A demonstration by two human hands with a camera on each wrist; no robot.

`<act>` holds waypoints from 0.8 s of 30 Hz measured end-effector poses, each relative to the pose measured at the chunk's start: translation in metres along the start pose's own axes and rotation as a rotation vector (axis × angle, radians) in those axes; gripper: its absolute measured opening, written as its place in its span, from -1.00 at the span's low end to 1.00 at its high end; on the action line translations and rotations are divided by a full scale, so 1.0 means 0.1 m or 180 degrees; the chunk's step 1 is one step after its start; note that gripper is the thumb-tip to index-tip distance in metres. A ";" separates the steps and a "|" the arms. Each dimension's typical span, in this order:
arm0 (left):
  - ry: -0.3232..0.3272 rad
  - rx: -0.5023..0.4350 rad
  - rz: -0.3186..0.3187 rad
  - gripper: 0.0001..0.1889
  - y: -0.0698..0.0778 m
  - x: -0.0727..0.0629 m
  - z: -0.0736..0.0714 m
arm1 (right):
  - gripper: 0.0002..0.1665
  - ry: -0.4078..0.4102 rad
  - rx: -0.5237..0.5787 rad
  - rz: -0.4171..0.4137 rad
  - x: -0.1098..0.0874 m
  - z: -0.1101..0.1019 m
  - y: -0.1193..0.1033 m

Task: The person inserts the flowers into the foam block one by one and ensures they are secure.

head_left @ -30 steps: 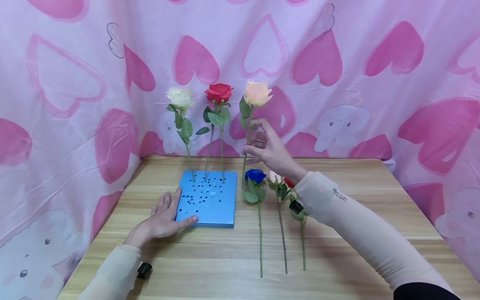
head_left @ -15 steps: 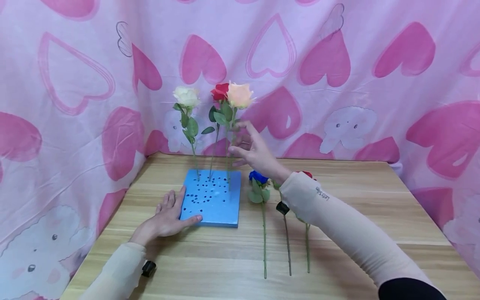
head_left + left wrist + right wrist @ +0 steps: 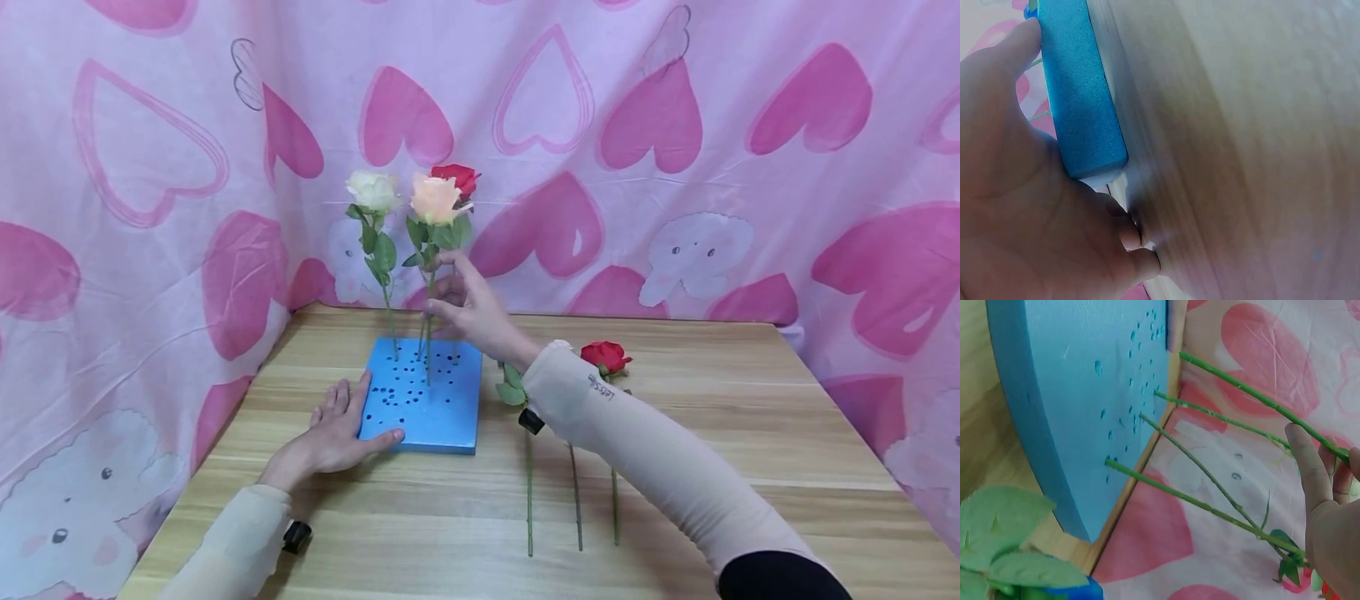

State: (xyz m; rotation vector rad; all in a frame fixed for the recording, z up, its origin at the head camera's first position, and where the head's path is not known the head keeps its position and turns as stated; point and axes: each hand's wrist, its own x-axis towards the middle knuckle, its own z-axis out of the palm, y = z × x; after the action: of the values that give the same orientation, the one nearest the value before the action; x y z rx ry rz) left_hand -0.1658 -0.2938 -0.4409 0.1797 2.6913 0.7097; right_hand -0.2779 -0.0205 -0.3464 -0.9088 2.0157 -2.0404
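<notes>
In the head view the right hand (image 3: 480, 310) reaches over the blue block (image 3: 448, 427), pinching the peach rose (image 3: 435, 200) by its stem; the left hand (image 3: 333, 437), fingers extended, touches the block's left edge. The left wrist view shows worktop (image 3: 1254, 144) alongside. From the right wrist, three planted stems (image 3: 1172, 492) stand in the block, the held stem (image 3: 1235, 381) apparently clear.

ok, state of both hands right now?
Left hand: open, touching the blue block.
Right hand: closed, holding the peach rose by its stem.
</notes>
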 end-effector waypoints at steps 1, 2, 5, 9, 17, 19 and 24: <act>-0.0002 0.0001 -0.0007 0.36 0.00 0.00 0.00 | -0.44 0.0001 0.0017 -0.0006 0.01 0.02 0.02; -0.0004 -0.0004 -0.0012 0.36 -0.01 0.00 0.00 | -0.44 0.0003 0.0023 -0.0002 0.03 0.05 0.03; -0.0006 -0.0002 -0.0015 0.36 -0.01 0.00 -0.01 | -0.47 -0.0003 0.0025 0.0001 0.07 0.11 0.08; -0.0001 0.0000 -0.0004 0.36 -0.03 0.00 0.00 | -0.45 -0.0022 0.0044 0.0054 0.13 0.18 0.14; 0.0016 -0.0020 -0.0009 0.36 -0.05 0.01 0.01 | -0.47 -0.0042 -0.0059 0.0068 0.25 0.31 0.24; 0.0017 -0.0018 -0.0012 0.37 -0.05 0.02 0.01 | -0.47 -0.0053 -0.0064 0.0068 0.28 0.34 0.27; 0.0025 -0.0013 -0.0016 0.37 -0.03 0.03 0.01 | -0.50 -0.0048 -0.0115 0.0068 0.33 0.37 0.31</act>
State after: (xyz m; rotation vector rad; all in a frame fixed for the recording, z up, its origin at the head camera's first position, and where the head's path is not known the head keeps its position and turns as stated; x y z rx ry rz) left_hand -0.1682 -0.2955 -0.4442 0.1695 2.6967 0.7157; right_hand -0.2956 -0.0718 -0.3679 -0.9023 2.0517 -1.9865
